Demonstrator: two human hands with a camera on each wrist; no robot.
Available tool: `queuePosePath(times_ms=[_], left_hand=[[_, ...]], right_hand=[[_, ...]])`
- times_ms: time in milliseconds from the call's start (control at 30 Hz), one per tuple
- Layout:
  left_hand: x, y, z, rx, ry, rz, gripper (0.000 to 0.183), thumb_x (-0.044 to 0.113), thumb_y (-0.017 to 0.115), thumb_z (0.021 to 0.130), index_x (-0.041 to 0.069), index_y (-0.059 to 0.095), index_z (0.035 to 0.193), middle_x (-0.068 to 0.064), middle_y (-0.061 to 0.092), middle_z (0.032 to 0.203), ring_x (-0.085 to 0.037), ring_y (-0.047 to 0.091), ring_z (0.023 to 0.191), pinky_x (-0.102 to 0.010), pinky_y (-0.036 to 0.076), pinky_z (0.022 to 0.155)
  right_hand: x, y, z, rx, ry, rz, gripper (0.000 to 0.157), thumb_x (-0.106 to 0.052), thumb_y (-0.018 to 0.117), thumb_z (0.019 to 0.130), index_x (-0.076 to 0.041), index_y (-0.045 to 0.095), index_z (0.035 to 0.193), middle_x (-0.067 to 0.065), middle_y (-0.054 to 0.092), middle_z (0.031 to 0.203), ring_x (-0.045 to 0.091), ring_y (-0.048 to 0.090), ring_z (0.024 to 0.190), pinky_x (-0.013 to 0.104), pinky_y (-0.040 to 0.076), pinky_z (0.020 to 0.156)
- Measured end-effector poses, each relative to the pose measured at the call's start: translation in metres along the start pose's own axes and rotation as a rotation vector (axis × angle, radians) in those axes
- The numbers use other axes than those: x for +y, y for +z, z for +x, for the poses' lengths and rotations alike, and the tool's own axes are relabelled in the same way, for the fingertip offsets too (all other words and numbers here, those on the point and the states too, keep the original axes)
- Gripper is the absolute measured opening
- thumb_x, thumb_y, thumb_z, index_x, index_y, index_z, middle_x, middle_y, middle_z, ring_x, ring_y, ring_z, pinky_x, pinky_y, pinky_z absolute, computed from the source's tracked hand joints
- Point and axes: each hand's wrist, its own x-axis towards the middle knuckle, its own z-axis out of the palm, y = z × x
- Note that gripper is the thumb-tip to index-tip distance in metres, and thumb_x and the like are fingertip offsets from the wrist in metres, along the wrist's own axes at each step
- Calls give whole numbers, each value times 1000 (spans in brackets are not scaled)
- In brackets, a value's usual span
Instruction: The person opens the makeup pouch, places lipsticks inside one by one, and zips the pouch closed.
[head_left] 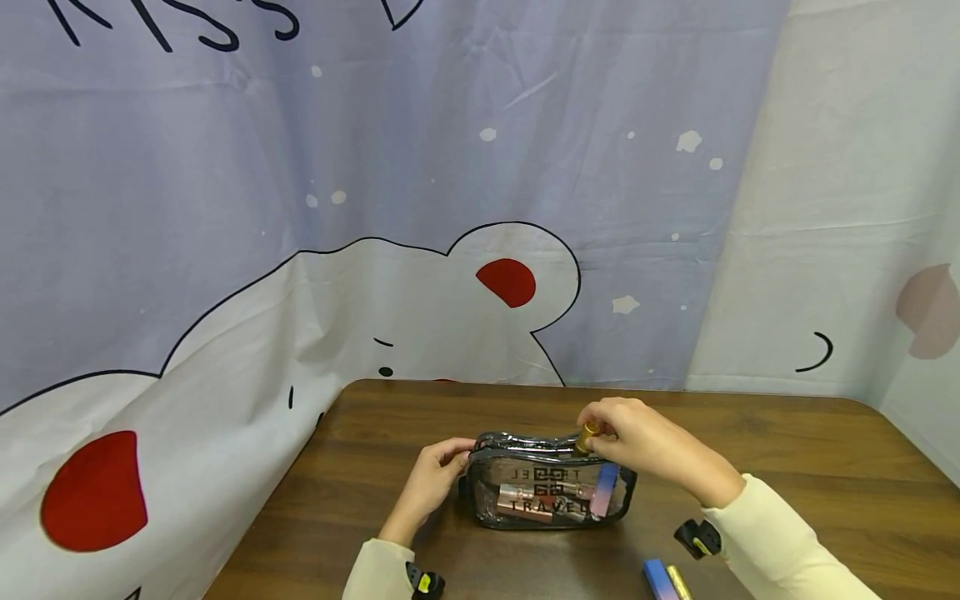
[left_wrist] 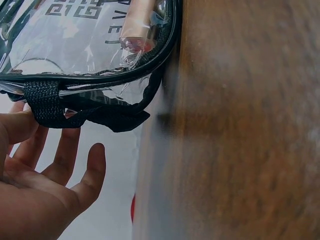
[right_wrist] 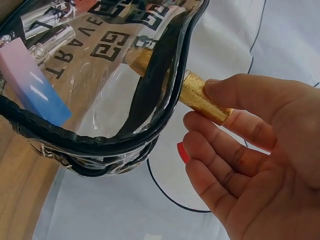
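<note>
A clear cosmetic pouch [head_left: 487, 477] with black trim and printed lettering stands upright on the table, its top unzipped. My left hand [head_left: 433, 479] pinches its left upper end, by the black strap [left_wrist: 42, 102]; the other fingers are spread loosely below. Between thumb and fingers my right hand [head_left: 637, 435] holds a gold lipstick tube [right_wrist: 204, 97] at the pouch's right top opening. The tube's lower end is inside and shows through the plastic. Inside the pouch lie a pink-and-blue stick [right_wrist: 37, 85] and several silver and rose tubes [right_wrist: 50, 42].
Another blue stick [head_left: 660, 578] and a gold tube [head_left: 680, 582] lie side by side at the table's near edge, right of the pouch. The wooden table [head_left: 810, 467] meets a printed cloth backdrop [head_left: 420, 150] behind and at the sides.
</note>
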Motion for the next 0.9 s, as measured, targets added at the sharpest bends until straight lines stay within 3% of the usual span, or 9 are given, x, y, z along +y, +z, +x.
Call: queuePosePath(times_ms=[333,900], left_hand=[[-2,0,1,-5,2,-3,21,3,56,94,-1,68,111,-18,67,109,-5,56,84,-19,51,75],[-1,1,0,10,26,-26,21,1,56,93,-3,67,110,-20,67,110,-2,56,84,-17,48,75]], right_hand=[[0,0,0,25,-14,-10,13,-9,68,85,-8,69,98,-1,67,87,4,55,75,25,49,65],[1,-2,-8,21,-12,-27,13,-13,68,87,-10,69,100,-6,64,87,4,53,76,25,47,66]])
